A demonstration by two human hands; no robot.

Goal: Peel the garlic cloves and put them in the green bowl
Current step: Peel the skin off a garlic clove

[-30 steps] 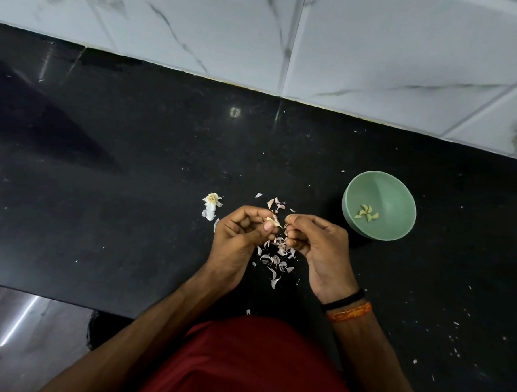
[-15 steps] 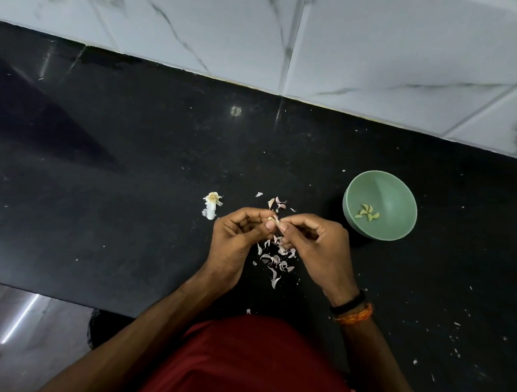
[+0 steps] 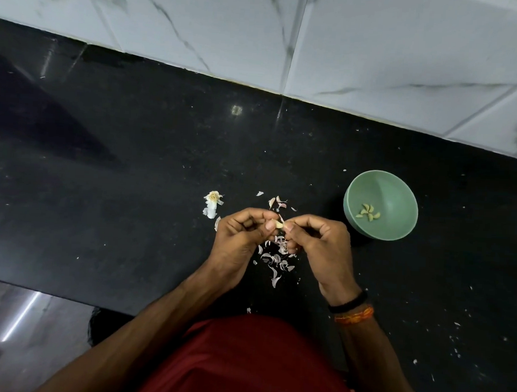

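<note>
Hands, left [image 3: 238, 242] and right [image 3: 320, 247], fingertips pinched together on one garlic clove [image 3: 278, 224] above peel scraps [image 3: 276, 258].

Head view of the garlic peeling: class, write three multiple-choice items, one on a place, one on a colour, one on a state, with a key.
1. Where is the bowl?
A. right of the hands
B. left of the hands
C. on the floor

2. What colour is the counter?
A. white
B. black
C. green

3. What holds the clove?
A. nothing
B. the bowl
C. fingertips of both hands

Key: 1 A, it sits beyond the right hand. 2 B, the slab is dark under the skins. 3 C, the left hand and right hand pinch it between them.
</note>
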